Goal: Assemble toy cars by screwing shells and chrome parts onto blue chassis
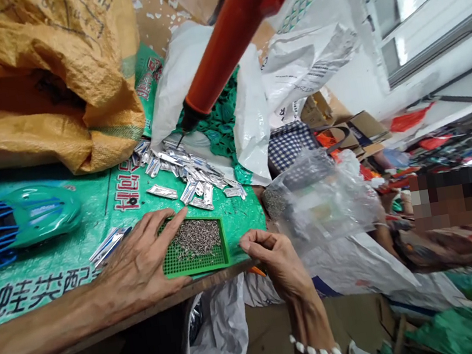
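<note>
Steadying the green screw tray [195,261] at the near table [55,275] edge works best, I judge, with the left hand [141,268] pressing flat at its 9 o'clock side while the right hand [274,257] takes one screw from the pile [196,239]. The left fingers lie spread apart across the tray's corner. The right fingers are pinched together at the tray's 3 o'clock edge, wrist bent upward from below the table; whether they hold a screw I cannot tell.

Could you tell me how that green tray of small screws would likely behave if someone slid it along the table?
The green tray looks thin and light, so it would probably slide easily. The loose screws heaped on it would likely shift or spill. The left hand resting on it should steady it.
</note>
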{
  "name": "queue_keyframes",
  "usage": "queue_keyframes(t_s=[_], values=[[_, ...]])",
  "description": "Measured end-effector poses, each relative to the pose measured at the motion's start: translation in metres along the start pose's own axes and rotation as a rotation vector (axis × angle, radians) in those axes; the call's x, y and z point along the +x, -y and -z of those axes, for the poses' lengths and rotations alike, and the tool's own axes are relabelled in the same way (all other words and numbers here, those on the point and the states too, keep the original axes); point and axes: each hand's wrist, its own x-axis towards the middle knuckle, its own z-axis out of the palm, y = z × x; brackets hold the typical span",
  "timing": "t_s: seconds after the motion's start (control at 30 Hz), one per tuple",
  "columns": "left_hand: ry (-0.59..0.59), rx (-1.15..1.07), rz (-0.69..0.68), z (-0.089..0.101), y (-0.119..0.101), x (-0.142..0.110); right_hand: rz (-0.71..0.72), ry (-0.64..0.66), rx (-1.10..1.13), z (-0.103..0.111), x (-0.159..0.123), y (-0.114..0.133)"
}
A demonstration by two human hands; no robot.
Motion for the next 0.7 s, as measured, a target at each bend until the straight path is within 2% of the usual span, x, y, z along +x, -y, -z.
queue_keyframes(t_s=[0.17,0.3,0.5,0.7], values=[[-0.002,0.025,0.008,-0.001,0.001,-0.002,0.024,-0.087,0.193,0.005,0.007,-0.018],[0.006,0.044,0.024,-0.002,0.001,-0.003,0.038,-0.169,0.222,0.005,0.014,-0.034],[0.041,0.075,0.046,-0.002,0.006,-0.006,0.078,-0.378,0.072,0.015,0.027,-0.047],[-0.001,0.101,0.014,-0.004,0.011,-0.006,0.083,-0.636,-0.181,0.035,0.055,-0.061]])
